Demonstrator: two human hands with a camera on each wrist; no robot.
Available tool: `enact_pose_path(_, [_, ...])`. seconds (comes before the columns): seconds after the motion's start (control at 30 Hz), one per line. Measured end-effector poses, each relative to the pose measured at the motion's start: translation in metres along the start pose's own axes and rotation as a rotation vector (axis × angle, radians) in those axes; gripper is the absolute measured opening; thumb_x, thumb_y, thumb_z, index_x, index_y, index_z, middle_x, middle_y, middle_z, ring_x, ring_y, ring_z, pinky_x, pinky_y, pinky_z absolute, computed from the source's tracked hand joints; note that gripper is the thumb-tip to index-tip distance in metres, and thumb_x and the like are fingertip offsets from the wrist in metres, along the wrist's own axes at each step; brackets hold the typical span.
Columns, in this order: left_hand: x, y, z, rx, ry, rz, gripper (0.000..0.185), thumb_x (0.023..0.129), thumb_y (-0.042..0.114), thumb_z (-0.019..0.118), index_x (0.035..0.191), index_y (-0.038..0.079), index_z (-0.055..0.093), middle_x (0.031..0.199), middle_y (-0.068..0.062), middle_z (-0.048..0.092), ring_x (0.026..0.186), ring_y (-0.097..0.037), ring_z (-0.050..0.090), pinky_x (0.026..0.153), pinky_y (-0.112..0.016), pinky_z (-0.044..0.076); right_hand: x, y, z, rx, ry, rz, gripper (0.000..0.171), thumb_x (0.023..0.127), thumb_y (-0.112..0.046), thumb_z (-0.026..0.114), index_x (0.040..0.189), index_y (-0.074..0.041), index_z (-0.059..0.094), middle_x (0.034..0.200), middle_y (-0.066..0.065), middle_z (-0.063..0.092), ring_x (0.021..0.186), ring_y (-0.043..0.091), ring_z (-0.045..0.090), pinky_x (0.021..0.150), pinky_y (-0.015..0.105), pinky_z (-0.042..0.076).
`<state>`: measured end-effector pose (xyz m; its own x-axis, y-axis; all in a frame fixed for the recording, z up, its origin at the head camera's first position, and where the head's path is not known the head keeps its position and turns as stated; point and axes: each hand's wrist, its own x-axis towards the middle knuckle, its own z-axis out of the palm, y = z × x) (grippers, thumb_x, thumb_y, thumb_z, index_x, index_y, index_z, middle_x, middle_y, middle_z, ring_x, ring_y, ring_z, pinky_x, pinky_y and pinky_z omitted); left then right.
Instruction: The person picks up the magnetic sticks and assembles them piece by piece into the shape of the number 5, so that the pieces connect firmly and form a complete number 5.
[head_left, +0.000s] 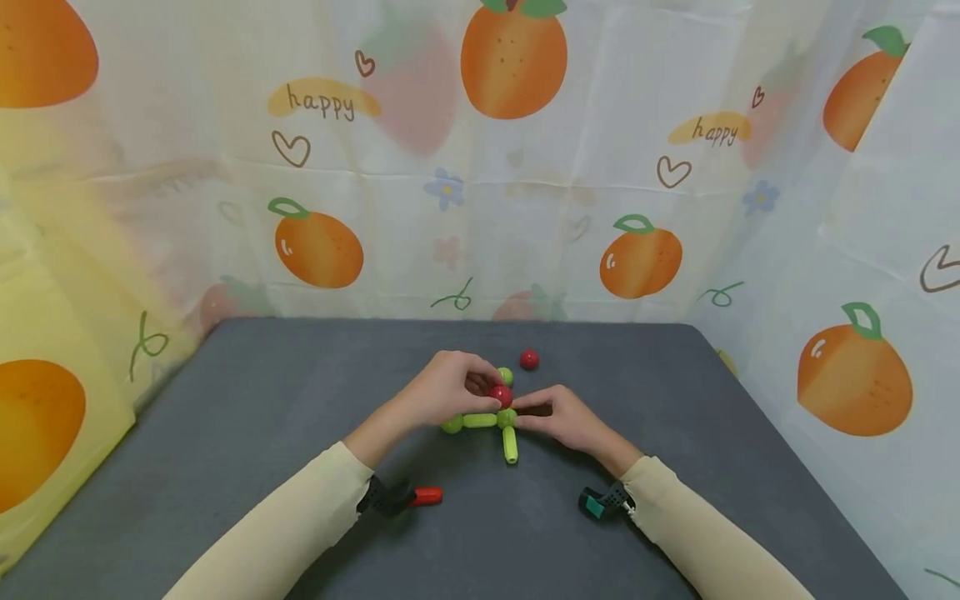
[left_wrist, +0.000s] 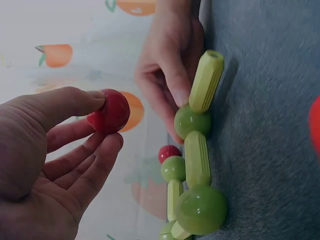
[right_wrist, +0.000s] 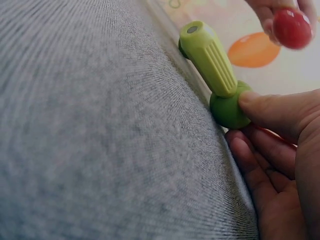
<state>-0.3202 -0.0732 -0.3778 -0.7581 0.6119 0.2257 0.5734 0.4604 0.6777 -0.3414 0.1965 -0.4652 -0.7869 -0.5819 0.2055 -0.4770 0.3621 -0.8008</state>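
Note:
Between thumb and fingertips, my left hand (head_left: 448, 387) pinches a glossy red ball (left_wrist: 111, 111), held above a light-green frame of balls and short ribbed rods on the table. My right hand (head_left: 558, 417) grips the frame's near-right green ball (right_wrist: 230, 107) with thumb and fingers. From that ball one green rod (head_left: 511, 446) points toward me, its holed end free. Another green rod (head_left: 480, 420) links it to a green ball (head_left: 452, 423) on the left. A further green ball (head_left: 506, 377) lies at the back; the frame's far parts are partly hidden behind my left hand.
A second red ball (head_left: 529, 359) lies on the dark grey table (head_left: 300, 375), just behind the frame. Near my left wrist is a red rod (head_left: 427, 496), partly covered by the wrist camera. A fruit-printed curtain (head_left: 555, 183) hangs beyond the table.

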Motion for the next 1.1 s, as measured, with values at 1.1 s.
enact_pose_path(1.1, [-0.034, 0.009, 0.047, 0.024, -0.116, 0.085, 0.017, 0.09, 0.007, 0.091, 0.103, 0.012, 0.083, 0.091, 0.007, 0.076, 0.079, 0.0, 0.069, 0.076, -0.024, 0.058, 0.002, 0.0, 0.001, -0.035, 0.0, 0.002, 0.03, 0.103, -0.019, 0.079, 0.132, -0.014, 0.081, 0.125, -0.004, 0.078, 0.114, 0.012, 0.073, 0.096, 0.032, 0.058])
